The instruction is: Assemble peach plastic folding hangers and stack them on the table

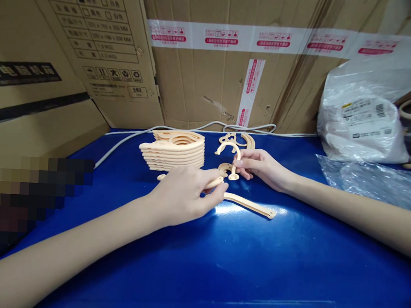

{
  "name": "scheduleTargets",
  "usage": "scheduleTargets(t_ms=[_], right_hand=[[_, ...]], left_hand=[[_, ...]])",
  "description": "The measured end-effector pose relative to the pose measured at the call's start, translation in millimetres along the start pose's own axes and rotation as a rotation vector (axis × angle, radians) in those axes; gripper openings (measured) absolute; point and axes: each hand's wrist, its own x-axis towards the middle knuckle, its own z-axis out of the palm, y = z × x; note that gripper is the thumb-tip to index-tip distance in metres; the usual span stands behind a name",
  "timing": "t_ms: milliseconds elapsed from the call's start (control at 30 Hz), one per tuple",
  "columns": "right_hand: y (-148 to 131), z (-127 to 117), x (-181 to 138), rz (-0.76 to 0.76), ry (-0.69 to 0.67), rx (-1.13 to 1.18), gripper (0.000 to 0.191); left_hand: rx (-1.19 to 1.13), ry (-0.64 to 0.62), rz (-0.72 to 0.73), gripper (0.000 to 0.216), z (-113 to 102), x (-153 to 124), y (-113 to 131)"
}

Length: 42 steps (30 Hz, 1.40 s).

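My right hand (pixel 256 167) pinches a cream plastic hanger hook (pixel 239 156), its curve pointing up and its round base low. Just left of it, my left hand (pixel 190 190) grips a cream plastic hanger arm (pixel 215 183) between thumb and fingers; most of the arm is hidden, and a cream end (pixel 161 177) shows beyond the knuckles. Another hanger arm (pixel 253 205) lies on the blue table beside the left fingertips. Behind the hands is another curved cream piece (pixel 224 168). A stack of folded cream hangers (pixel 173 152) stands behind my left hand.
More cream hanger parts (pixel 245 140) lie at the back of the blue table (pixel 199 264). A white cable (pixel 123 145) runs along the rear edge. Cardboard boxes (pixel 212 81) wall the back and left. A wrapped white package (pixel 365 121) and clear plastic (pixel 359 180) lie at right.
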Motion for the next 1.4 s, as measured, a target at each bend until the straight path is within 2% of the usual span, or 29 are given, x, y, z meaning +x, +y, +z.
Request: scheduleTargets(t_ms=[100,233,500,700,1000,1167,1400], right_hand=[[-0.5,0.5,0.6,0.010,0.010,-0.002,0.014],[-1.4,0.8,-0.1,0.011,0.017,-0.003,0.014],[2.2,-1.1,1.4,0.011,0.038,0.016,0.015],[1.6,-1.3,1.1,0.002,0.036,0.027,0.018],[0.7,0.5,0.9,-0.001,0.040,0.011,0.021],[0.3,0.2,0.5,0.012,0.041,0.038,0.023],[-6.6,1.3,1.8,0.050,0.099,0.155,0.026]], left_hand=[[0.174,-0.026,0.045,0.022,2.9,0.1,-2.2],[0.253,-0.094,0.093,0.020,4.8,1.4,-4.4],[0.074,-0.150,0.032,0.022,8.9,1.7,-8.2],[0.058,-0.168,0.027,0.030,8.9,1.4,-8.4],[0.077,-0.186,0.063,0.022,7.4,0.9,-8.8],[0.071,-0.173,0.024,0.019,2.6,0.4,-5.5],[0.029,-0.111,0.040,0.029,5.3,5.0,-6.5]])
